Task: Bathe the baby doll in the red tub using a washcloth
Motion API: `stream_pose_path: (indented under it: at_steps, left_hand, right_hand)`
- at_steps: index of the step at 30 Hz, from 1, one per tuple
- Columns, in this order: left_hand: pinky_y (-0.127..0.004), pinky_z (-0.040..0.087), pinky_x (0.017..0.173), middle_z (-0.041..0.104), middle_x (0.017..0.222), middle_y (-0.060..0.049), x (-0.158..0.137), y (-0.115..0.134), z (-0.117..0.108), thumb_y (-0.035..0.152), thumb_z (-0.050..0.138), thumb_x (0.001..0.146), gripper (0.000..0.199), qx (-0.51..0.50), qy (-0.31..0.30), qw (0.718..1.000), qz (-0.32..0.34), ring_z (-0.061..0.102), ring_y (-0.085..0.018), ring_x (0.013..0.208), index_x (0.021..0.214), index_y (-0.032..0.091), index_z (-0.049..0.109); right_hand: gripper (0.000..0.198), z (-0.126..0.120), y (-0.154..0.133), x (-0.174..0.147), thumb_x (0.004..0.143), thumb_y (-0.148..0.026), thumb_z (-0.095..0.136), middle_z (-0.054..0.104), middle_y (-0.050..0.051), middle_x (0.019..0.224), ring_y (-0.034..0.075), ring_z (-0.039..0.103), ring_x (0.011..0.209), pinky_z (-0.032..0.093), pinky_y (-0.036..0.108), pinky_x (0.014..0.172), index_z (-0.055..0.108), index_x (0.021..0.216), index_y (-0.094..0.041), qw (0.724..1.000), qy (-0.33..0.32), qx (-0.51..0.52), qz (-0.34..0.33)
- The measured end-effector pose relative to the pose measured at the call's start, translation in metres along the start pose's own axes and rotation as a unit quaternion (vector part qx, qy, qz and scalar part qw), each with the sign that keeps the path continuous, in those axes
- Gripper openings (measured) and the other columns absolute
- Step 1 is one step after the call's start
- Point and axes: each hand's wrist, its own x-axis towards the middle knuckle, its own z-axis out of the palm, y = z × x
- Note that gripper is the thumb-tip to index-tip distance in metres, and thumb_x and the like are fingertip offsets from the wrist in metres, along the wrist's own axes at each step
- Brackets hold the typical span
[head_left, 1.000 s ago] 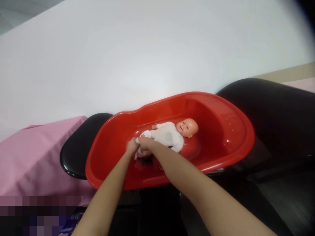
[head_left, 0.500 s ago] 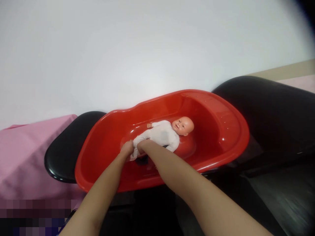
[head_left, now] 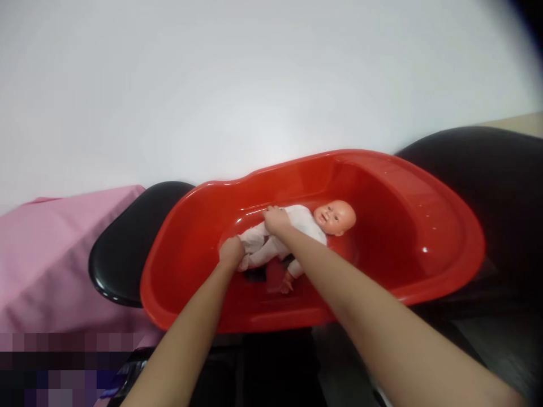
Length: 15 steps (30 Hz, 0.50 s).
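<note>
- Left hand point(head_left: 231, 250): curled, with the foot end of the white suit point(head_left: 254, 237) apparently grasped; the fingertips are hidden, and whether cloth alone or the leg inside is held cannot be told.
- Right hand point(head_left: 276, 219): placed flat-knuckled over the far hip side, in contact; whether anything is pinched beneath the fingers cannot be told.
- Doll point(head_left: 303, 217): laid face up on the floor of the red tub point(head_left: 180, 265), directly between and to the right of the hands.
- Long axis: slanted across the view, with the head point(head_left: 343, 217) directed right and slightly away, the legs left and slightly nearer.
- Governing relation: the legs are spanned by both hands; the ankles are met by the left hand, while the hip and the head are nearer to the right hand. The head is left untouched, and the near side of the trunk is crossed by the right forearm.
- Surround: the tub is flanked by a black rounded surface point(head_left: 125, 249) on the left and a larger black surface point(head_left: 470, 181) on the right; pink cloth point(head_left: 55, 249) is spread farther left.
</note>
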Motion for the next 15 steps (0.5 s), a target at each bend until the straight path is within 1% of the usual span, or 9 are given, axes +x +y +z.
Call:
stream_pose_path:
  at_steps: [2, 4, 6, 7, 10, 12, 14, 15]
  left_hand:
    - [-0.050, 0.042, 0.089, 0.065, 0.077, -0.014, 0.000, 0.004, -0.001, 0.008, 0.059, 0.065, 0.016, 0.011, 0.017, 1.000, 0.002, 0.062, -0.036, 0.095, 0.061, 0.019, 0.050]
    - [-0.048, 0.043, 0.088, 0.065, 0.081, -0.015, 0.001, 0.008, -0.001, 0.011, 0.058, 0.070, 0.010, 0.015, 0.037, 0.999, 0.014, 0.063, -0.034, 0.093, 0.066, 0.019, 0.054]
    - [-0.045, 0.044, 0.086, 0.066, 0.083, -0.015, 0.000, 0.014, -0.002, 0.018, 0.056, 0.077, 0.005, 0.022, 0.047, 0.998, 0.044, 0.063, -0.032, 0.091, 0.073, 0.019, 0.059]
    - [-0.043, 0.044, 0.086, 0.066, 0.086, -0.014, -0.001, 0.018, -0.003, 0.022, 0.055, 0.080, 0.007, 0.025, 0.046, 0.997, 0.065, 0.062, -0.030, 0.091, 0.079, 0.019, 0.061]
    - [-0.038, 0.043, 0.090, 0.067, 0.102, -0.012, -0.008, 0.033, -0.010, 0.031, 0.045, 0.089, 0.024, 0.014, 0.061, 0.989, 0.137, 0.060, -0.027, 0.099, 0.100, 0.020, 0.063]
    - [-0.036, 0.042, 0.094, 0.066, 0.111, -0.010, -0.013, 0.043, -0.015, 0.031, 0.040, 0.092, 0.029, -0.052, 0.078, 0.981, 0.172, 0.059, -0.025, 0.105, 0.108, 0.021, 0.062]
    - [-0.035, 0.042, 0.096, 0.065, 0.114, -0.007, -0.015, 0.051, -0.019, 0.031, 0.041, 0.093, 0.029, -0.148, 0.078, 0.968, 0.187, 0.058, -0.023, 0.108, 0.111, 0.023, 0.062]
    - [-0.034, 0.043, 0.096, 0.065, 0.114, -0.006, -0.015, 0.053, -0.020, 0.032, 0.042, 0.092, 0.029, -0.199, 0.072, 0.960, 0.184, 0.059, -0.022, 0.108, 0.112, 0.023, 0.062]
  right_hand:
    - [0.035, 0.005, 0.019, 0.010, 0.088, -0.015, 0.039, 0.061, 0.017, 0.118, 0.031, 0.051, 0.114, 0.037, 0.050, 0.096, 0.066, 0.110, -0.016, 1.000, -0.024, -0.016, 0.000]
    - [0.032, 0.010, 0.035, 0.018, 0.089, -0.021, 0.042, 0.061, 0.016, 0.119, 0.032, 0.050, 0.115, 0.035, 0.053, 0.098, 0.068, 0.108, -0.019, 0.999, -0.048, -0.023, 0.008]
    - [0.031, 0.013, 0.044, 0.026, 0.089, -0.029, 0.045, 0.059, 0.013, 0.122, 0.033, 0.049, 0.117, 0.033, 0.056, 0.099, 0.068, 0.109, -0.024, 0.997, -0.071, -0.031, 0.010]
    - [0.032, 0.014, 0.047, 0.029, 0.089, -0.033, 0.046, 0.058, 0.012, 0.125, 0.034, 0.048, 0.119, 0.031, 0.057, 0.100, 0.068, 0.111, -0.026, 0.996, -0.083, -0.035, 0.009]
    - [0.041, 0.013, 0.047, 0.036, 0.090, -0.048, 0.044, 0.054, 0.012, 0.132, 0.035, 0.046, 0.123, 0.027, 0.060, 0.103, 0.062, 0.121, -0.030, 0.990, -0.129, -0.044, 0.022]
    - [0.049, 0.011, 0.045, 0.038, 0.087, -0.055, 0.048, 0.050, 0.014, 0.138, 0.037, 0.043, 0.127, 0.024, 0.062, 0.104, 0.059, 0.127, -0.029, 0.988, -0.147, -0.040, 0.037]
    - [0.054, 0.008, 0.043, 0.035, 0.084, -0.054, 0.053, 0.045, 0.016, 0.141, 0.038, 0.039, 0.130, 0.022, 0.062, 0.106, 0.056, 0.131, -0.027, 0.988, -0.147, -0.033, 0.033]
    - [0.054, 0.006, 0.043, 0.032, 0.085, -0.052, 0.053, 0.044, 0.017, 0.142, 0.037, 0.038, 0.131, 0.021, 0.062, 0.106, 0.054, 0.133, -0.027, 0.989, -0.140, -0.033, 0.023]
